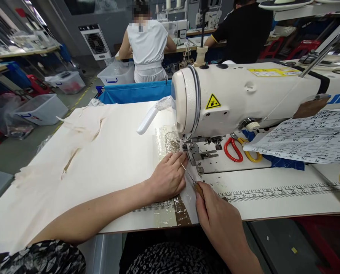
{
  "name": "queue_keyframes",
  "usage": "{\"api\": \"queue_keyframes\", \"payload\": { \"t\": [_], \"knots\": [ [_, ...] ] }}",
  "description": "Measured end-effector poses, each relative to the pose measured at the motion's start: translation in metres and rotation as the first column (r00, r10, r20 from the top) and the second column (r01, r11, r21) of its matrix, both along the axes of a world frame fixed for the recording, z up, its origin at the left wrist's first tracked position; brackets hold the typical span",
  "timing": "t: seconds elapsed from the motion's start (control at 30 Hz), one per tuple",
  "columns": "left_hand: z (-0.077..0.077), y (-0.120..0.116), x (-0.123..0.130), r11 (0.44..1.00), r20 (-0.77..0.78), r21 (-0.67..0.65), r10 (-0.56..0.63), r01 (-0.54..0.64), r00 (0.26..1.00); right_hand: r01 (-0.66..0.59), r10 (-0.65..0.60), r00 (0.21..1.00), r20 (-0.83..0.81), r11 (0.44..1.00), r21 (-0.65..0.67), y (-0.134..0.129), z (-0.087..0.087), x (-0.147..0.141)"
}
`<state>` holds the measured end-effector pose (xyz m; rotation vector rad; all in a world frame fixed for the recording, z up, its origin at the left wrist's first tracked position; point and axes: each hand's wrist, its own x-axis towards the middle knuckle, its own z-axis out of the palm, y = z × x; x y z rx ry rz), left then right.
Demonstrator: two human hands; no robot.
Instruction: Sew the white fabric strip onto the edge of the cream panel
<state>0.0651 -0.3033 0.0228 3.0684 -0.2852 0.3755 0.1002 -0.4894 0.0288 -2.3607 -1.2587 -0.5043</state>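
White sewing table, right hand closed around 1 awl, left hand pressing pale fabric beside its tip.

Awl: thin metal shaft, brown handle, slanted; pale fabric strip, partly covered, on white table.

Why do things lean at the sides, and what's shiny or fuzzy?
Head view: the wide lens probably makes the air cooler lean; in the head view, glints speckle the tape below the left hand; in the head view, plastic bins at left look soft and the person in white has a pixelated head.
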Motion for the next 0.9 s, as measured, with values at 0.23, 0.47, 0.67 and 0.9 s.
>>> {"api": "queue_keyframes", "payload": {
  "t": [0.23,0.47,0.67,0.9],
  "knots": [
    [0.007,-0.002,-0.002,1.000,0.001,0.002,-0.011,0.011,1.000,-0.001,0.001,1.000,0.001,1.000,0.013,0.006,0.000,0.004],
    [0.006,0.005,0.003,1.000,0.000,0.001,0.001,-0.001,1.000,0.021,-0.021,1.000,-0.017,1.000,0.008,0.015,-0.002,0.009],
    [0.009,0.007,0.008,0.995,-0.018,-0.004,0.101,-0.101,0.995,0.031,-0.029,0.997,-0.068,0.999,0.024,0.023,-0.004,0.012],
    [0.005,0.022,0.014,0.987,0.025,0.135,0.088,-0.090,0.996,-0.031,0.056,0.964,-0.260,0.995,0.097,0.021,-0.004,0.010]
  ]
}}
